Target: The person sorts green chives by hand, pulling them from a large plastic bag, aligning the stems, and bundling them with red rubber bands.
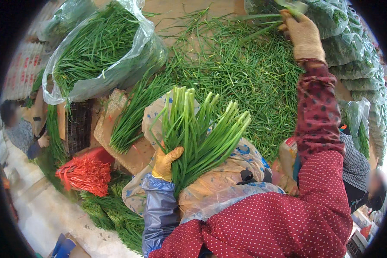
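My left hand (167, 161), in a yellow rubber glove, is closed around a bunch of green leafy stalks, likely garlic chives (193, 138). Their pale cut ends point up and right, fanned over my lap. At the top right, my right hand (301, 34), in a tan glove, is stretched far out. Its fingers close on a few blurred green stalks (264, 32). Below and between both hands spreads a thick layer of loose green leaves (242, 77). A small pile of longer chives (138, 113) lies just left of the held bunch.
An open clear plastic bag (148, 54) full of greens stands at upper left, above a black crate (79, 127). Red ties (87, 175) lie in a bundle at left, with more greens (113, 206) below. Filled bags (351, 51) are stacked at right. One person is at far left, another at right.
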A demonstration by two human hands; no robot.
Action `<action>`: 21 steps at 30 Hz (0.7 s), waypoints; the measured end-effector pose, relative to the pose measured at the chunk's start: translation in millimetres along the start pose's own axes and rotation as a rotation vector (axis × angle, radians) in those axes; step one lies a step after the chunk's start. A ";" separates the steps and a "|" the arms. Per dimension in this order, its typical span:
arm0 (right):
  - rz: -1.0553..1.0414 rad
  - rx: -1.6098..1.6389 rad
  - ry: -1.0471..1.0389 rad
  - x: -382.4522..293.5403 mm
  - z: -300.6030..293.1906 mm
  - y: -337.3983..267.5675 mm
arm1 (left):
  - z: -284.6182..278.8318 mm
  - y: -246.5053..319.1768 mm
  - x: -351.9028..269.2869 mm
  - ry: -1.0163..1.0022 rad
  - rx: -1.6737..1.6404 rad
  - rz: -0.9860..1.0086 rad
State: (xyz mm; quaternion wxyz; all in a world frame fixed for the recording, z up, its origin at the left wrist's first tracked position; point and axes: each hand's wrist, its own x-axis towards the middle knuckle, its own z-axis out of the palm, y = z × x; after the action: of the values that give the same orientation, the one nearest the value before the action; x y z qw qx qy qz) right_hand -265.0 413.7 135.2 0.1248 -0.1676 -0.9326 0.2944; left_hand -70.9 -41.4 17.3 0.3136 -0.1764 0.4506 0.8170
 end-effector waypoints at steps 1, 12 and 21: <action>0.024 -0.526 0.047 2.6 -17.6 -4.2 | 1.4 0.5 0.2 0.000 -0.022 0.003; 0.405 0.455 -0.899 -150.6 55.0 -21.7 | 16.4 7.3 -9.1 0.032 -0.078 0.033; 0.505 0.759 -0.584 -152.2 73.3 -23.2 | 16.3 -1.9 -15.3 0.070 -0.056 0.039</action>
State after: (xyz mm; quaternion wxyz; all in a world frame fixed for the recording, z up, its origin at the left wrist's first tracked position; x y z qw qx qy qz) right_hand -155.9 299.9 70.3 -0.1623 -0.2407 -0.6873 0.6658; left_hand -58.4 -32.2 33.5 0.2764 -0.2049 0.4417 0.8286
